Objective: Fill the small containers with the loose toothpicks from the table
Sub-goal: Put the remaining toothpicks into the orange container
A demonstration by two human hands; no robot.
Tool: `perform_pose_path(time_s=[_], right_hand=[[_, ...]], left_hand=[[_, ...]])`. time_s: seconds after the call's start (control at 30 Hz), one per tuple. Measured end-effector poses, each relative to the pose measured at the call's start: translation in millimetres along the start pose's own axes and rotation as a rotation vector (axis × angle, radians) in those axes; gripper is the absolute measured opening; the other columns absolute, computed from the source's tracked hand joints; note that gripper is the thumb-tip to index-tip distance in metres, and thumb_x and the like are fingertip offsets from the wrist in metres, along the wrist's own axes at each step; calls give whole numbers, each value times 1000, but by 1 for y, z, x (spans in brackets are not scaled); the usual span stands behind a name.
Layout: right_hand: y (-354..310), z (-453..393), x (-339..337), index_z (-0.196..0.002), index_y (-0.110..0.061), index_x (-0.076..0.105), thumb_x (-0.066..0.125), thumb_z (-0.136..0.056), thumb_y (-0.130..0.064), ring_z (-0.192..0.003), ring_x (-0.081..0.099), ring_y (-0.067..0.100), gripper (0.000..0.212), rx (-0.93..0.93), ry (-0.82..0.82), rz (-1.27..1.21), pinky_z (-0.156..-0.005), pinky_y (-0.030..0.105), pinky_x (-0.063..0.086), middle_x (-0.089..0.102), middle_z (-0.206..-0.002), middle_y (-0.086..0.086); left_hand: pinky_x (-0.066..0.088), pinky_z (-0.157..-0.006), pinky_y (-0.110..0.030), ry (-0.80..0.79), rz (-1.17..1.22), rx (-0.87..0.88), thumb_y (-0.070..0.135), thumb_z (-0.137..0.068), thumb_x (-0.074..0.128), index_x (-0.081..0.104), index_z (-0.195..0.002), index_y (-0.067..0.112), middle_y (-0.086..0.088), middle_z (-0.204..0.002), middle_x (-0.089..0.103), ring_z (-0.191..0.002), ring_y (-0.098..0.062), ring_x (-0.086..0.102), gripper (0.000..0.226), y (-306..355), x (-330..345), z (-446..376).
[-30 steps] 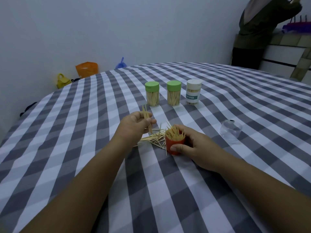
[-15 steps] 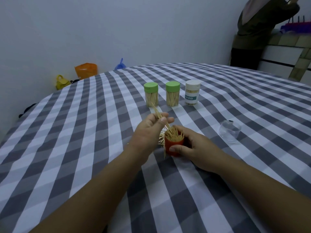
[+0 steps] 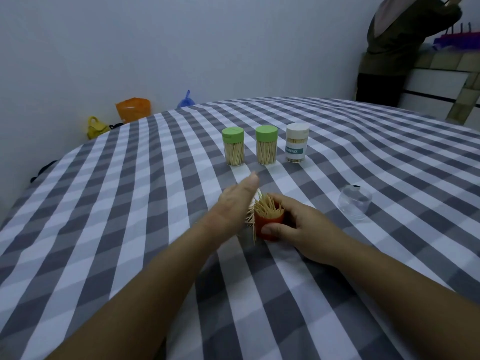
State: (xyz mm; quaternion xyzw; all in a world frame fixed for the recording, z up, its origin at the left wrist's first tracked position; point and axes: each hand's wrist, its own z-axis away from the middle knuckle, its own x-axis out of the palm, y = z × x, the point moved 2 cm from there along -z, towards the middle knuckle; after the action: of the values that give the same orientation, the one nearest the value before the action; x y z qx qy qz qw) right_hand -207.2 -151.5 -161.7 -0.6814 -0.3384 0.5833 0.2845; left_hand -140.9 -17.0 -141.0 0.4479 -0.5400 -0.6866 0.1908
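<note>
Plain pale wall [image 3: 181, 35]; grey-white checked tablecloth [image 3: 104, 229]; tiled counter [image 3: 441, 61] right; dim light.
</note>
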Motion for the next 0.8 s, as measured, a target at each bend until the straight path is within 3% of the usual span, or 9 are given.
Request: perform_pose_path(time_s=[0.07,0.17,0.3,0.4,0.5,0.6,0.7,0.8], right_hand=[[1,0,-1,-132,-38,43,68,-85,-26,-112,53,3,55,12,-6,-5,-96,20,42,57,-118,-18],[2,0,-4,-118,-49,40,68,-85,-24,-105,53,-3,50,24,-19,2,-89,10,41,55,-105,-29],[4,-2,-6,-115,-50,40,68,-85,-24,-105,53,-3,48,46,-28,5,-90,13,42,54,-103,-31],[5,-3,-6,-110,-53,41,67,-85,-24,-102,53,-6,47,49,-37,3,-88,12,43,54,-102,-32],[6,-2,-7,-106,-56,40,67,-85,-24,-97,52,-11,48,62,-33,12,-82,8,42,52,-98,-35],[6,-1,-11,-122,-49,41,67,-85,-25,-102,52,-4,51,91,-40,46,-84,7,40,53,-106,-31],[9,-2,-16,-138,-36,40,68,-84,-28,-115,51,6,61,124,-38,74,-98,21,42,55,-124,-16],[12,-4,-21,-139,-35,41,69,-82,-32,-119,51,12,63,158,-39,87,-105,34,42,55,-131,-10]], left_hand=[[25,-93,-26,19,-12,-10,57,-94,26,35,-144,27,0,-149,38,-124,-9,36,59,0,-17,-1],[31,-101,-29,-43,-432,-44,35,-100,40,40,-141,24,-1,-146,42,-126,-14,40,43,-12,-47,-5],[30,-108,-31,-254,-814,-220,26,-91,59,32,-146,25,-1,-146,37,-130,-18,38,61,-28,-68,-4],[39,-107,-35,-232,-834,-244,22,-88,63,47,-137,26,0,-134,46,-118,-17,46,52,-33,-78,-4],[47,-91,-25,-146,-775,-219,16,-90,61,61,-120,24,4,-111,59,-98,-11,55,30,-36,-79,-8],[42,-73,-17,-76,-798,-166,20,-92,59,64,-112,23,7,-98,59,-86,-7,53,21,-35,-72,-12],[40,-73,-18,-23,-786,-123,21,-93,58,66,-114,21,7,-98,60,-86,-8,52,22,-32,-61,-16],[42,-76,-21,11,-783,-63,22,-94,56,67,-115,20,2,-105,65,-89,-12,55,23,-27,-47,-18]])
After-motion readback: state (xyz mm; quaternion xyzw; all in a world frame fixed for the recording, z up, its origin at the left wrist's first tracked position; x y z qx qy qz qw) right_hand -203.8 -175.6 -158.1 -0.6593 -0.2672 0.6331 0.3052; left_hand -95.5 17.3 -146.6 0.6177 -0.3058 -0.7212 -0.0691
